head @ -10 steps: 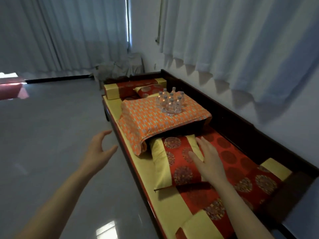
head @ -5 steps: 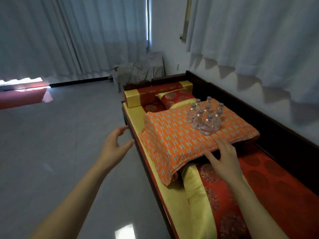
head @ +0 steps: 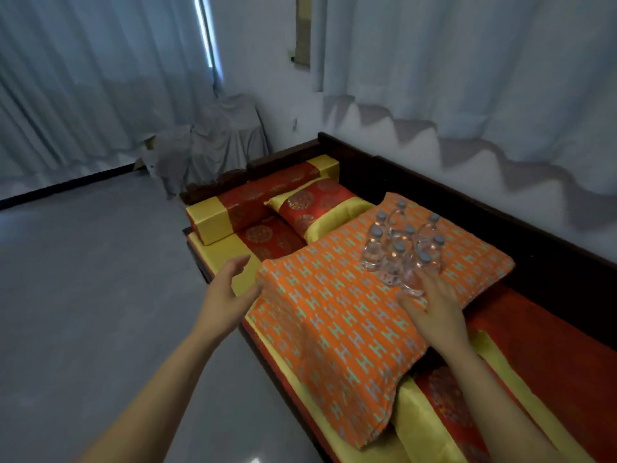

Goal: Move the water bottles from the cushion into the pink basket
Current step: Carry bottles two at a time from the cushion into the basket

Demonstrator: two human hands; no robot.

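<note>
Several small clear water bottles (head: 402, 247) with grey caps stand upright in a tight cluster on the far right part of a large orange patterned cushion (head: 334, 315). My right hand (head: 430, 304) lies flat on the cushion with its fingers spread, the fingertips touching the nearest bottle's base. Over the cushion's left edge my left hand (head: 230, 289) hovers open, holding nothing. No pink basket is in view.
The cushion rests on a dark wooden daybed (head: 434, 192) with red and yellow pillows (head: 317, 208) and a bolster (head: 253, 202) at its far end. Grey floor (head: 83, 295) lies to the left. Curtains and a cloth-covered object (head: 213, 138) stand behind.
I have come closer to the cushion. My right hand moved forward from the red pillow onto the orange cushion, up to the bottles. My left hand advanced to the cushion's left edge.
</note>
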